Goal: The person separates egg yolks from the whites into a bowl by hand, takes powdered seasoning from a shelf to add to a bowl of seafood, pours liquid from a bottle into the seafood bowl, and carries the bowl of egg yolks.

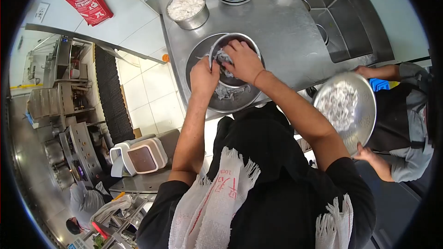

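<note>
My left hand (204, 76) grips the left rim of a small steel bowl (251, 44), its thumb on the edge. My right hand (241, 61) reaches into that bowl with fingers curled on grey, shrimp-like pieces (224, 58). The small bowl is tilted over a wide steel bowl (196, 50), where more grey pieces (229, 93) lie at the bottom. Behind them, a steel pot (194, 20) is filled with whitish pieces. Stacked small bowls (234, 1) hold something yellow.
At the right, another person's hands (369, 154) hold a large perforated bowl (369, 106) of grey-white pieces. Beyond is a sink (344, 30). A red packet (87, 6) hangs at the upper left. Lidded tubs (146, 156) stand lower left, and another person (85, 203) is farther off.
</note>
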Demonstrator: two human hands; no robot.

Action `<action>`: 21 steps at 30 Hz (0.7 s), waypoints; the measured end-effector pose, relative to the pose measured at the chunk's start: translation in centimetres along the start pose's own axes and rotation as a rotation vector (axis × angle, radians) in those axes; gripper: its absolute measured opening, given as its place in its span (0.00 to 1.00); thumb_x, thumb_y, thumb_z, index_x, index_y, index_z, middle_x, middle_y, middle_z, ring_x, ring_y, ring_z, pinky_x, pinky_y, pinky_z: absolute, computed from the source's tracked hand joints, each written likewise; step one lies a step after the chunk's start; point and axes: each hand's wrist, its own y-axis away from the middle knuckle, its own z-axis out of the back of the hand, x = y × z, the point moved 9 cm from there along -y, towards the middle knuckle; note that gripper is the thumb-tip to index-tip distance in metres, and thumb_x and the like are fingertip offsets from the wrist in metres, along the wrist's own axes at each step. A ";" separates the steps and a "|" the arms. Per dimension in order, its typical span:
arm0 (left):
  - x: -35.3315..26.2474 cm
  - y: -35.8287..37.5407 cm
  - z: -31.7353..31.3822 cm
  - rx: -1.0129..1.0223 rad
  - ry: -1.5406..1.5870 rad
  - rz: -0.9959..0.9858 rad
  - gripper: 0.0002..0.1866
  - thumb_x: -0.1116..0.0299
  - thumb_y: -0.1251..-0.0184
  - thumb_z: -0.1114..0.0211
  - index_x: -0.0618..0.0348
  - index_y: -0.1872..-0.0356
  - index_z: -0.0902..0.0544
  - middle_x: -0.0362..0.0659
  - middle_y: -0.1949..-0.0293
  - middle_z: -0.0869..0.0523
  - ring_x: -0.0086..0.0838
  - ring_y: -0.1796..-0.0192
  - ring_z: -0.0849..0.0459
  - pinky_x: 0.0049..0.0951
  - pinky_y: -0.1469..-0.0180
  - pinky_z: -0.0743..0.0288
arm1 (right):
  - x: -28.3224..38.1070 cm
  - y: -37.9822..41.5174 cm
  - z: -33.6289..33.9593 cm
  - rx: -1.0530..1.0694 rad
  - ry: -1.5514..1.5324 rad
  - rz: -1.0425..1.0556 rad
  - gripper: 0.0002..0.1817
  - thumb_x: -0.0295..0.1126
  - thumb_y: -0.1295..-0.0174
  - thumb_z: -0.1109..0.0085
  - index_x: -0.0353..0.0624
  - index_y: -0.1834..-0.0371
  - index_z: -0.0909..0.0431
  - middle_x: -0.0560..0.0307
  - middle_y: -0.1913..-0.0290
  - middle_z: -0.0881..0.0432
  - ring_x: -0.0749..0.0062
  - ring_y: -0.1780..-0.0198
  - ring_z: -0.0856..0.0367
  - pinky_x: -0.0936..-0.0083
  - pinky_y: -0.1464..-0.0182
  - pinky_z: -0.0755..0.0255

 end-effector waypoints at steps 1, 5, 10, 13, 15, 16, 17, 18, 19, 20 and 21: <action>0.1 -0.2 0.2 -0.021 -0.047 -0.009 0.12 0.64 0.29 0.36 0.65 0.62 0.17 0.58 0.72 0.16 0.56 0.67 0.16 0.48 0.62 0.24 | -0.2 0.2 -1.4 0.083 -0.030 -0.010 0.20 0.35 0.38 0.34 0.42 0.44 0.22 0.47 0.48 0.20 0.48 0.43 0.22 0.57 0.38 0.27; 0.4 -0.7 1.1 -0.082 -0.169 -0.045 0.10 0.66 0.28 0.38 0.63 0.60 0.17 0.55 0.64 0.15 0.55 0.61 0.15 0.50 0.59 0.21 | 0.3 2.5 -6.4 0.374 -0.158 0.085 0.15 0.36 0.36 0.37 0.42 0.50 0.18 0.48 0.47 0.20 0.49 0.40 0.21 0.57 0.34 0.29; 1.7 -1.1 2.8 -0.288 -0.124 -0.089 0.10 0.67 0.26 0.38 0.64 0.57 0.17 0.53 0.61 0.15 0.53 0.60 0.14 0.48 0.59 0.21 | 0.3 3.6 -4.5 0.359 -0.055 0.173 0.12 0.36 0.36 0.37 0.46 0.53 0.16 0.52 0.47 0.17 0.52 0.41 0.20 0.57 0.34 0.28; 2.7 -1.3 3.7 -0.375 -0.029 -0.059 0.10 0.67 0.25 0.38 0.65 0.61 0.17 0.56 0.66 0.15 0.52 0.64 0.15 0.45 0.61 0.22 | -1.0 2.5 0.8 0.039 -0.149 0.006 0.11 0.34 0.36 0.37 0.44 0.53 0.16 0.50 0.50 0.17 0.49 0.45 0.18 0.58 0.42 0.23; 3.5 -1.4 3.4 -0.336 0.027 0.008 0.11 0.67 0.24 0.38 0.66 0.62 0.17 0.56 0.67 0.15 0.51 0.65 0.16 0.43 0.62 0.23 | -2.1 1.3 3.1 0.022 -0.313 -0.202 0.10 0.32 0.36 0.37 0.42 0.54 0.17 0.49 0.52 0.17 0.48 0.47 0.18 0.57 0.44 0.23; 3.7 -1.3 2.8 -0.279 0.049 0.053 0.10 0.68 0.25 0.38 0.65 0.60 0.17 0.56 0.66 0.15 0.52 0.64 0.16 0.45 0.61 0.23 | -3.0 0.9 3.3 0.008 -0.394 -0.309 0.10 0.32 0.36 0.37 0.41 0.54 0.18 0.48 0.53 0.18 0.47 0.48 0.18 0.56 0.46 0.22; 3.3 -1.4 2.4 -0.219 0.071 0.094 0.09 0.68 0.26 0.38 0.65 0.58 0.17 0.55 0.65 0.15 0.53 0.62 0.15 0.46 0.59 0.23 | -2.2 0.1 3.5 -0.067 -0.427 -0.195 0.08 0.30 0.35 0.39 0.40 0.56 0.19 0.46 0.55 0.19 0.45 0.49 0.19 0.55 0.46 0.23; 2.8 -1.4 1.7 -0.156 0.097 0.131 0.09 0.69 0.26 0.38 0.65 0.56 0.16 0.55 0.65 0.16 0.54 0.60 0.15 0.48 0.58 0.23 | -1.4 -0.9 3.3 -0.123 -0.404 -0.126 0.08 0.29 0.35 0.39 0.39 0.56 0.19 0.46 0.55 0.18 0.46 0.48 0.19 0.56 0.45 0.23; 1.6 -1.4 1.5 -0.156 0.089 0.078 0.09 0.69 0.26 0.38 0.65 0.56 0.17 0.55 0.65 0.16 0.54 0.60 0.15 0.48 0.58 0.23 | -0.7 -1.9 2.8 -0.180 -0.375 -0.059 0.08 0.28 0.36 0.39 0.38 0.56 0.20 0.46 0.55 0.18 0.47 0.46 0.19 0.57 0.44 0.23; 0.5 -1.3 1.3 -0.156 0.084 0.026 0.09 0.69 0.26 0.38 0.65 0.56 0.17 0.55 0.65 0.16 0.54 0.60 0.15 0.48 0.58 0.23 | -0.2 -2.3 2.4 -0.234 -0.343 0.010 0.08 0.27 0.36 0.39 0.37 0.56 0.20 0.46 0.55 0.18 0.47 0.45 0.18 0.58 0.43 0.23; -0.4 -1.3 1.0 -0.159 0.078 -0.024 0.09 0.69 0.26 0.38 0.65 0.56 0.17 0.55 0.65 0.16 0.54 0.60 0.15 0.48 0.58 0.23 | -0.2 -2.3 0.8 -0.140 -0.319 0.048 0.08 0.27 0.37 0.40 0.38 0.56 0.20 0.46 0.54 0.18 0.47 0.45 0.18 0.57 0.42 0.24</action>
